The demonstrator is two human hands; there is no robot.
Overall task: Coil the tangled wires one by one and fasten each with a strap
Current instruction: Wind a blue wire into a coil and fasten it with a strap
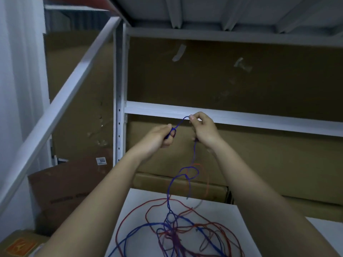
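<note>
I lose the wire tangle (174, 236) at the bottom edge; box label (101, 161) small print unreadable, blurred.

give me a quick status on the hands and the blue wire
Both hands raised: left hand grips blue wire, right hand pinches it. Wire hangs knotted with red wire, tangle on white table.

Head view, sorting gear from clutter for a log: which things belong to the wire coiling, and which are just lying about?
Job: blue wire, pinched by left hand and right hand; tangle of red and blue wires; white table.
Lying about: cardboard boxes; shelf rack; label 3055.
</note>
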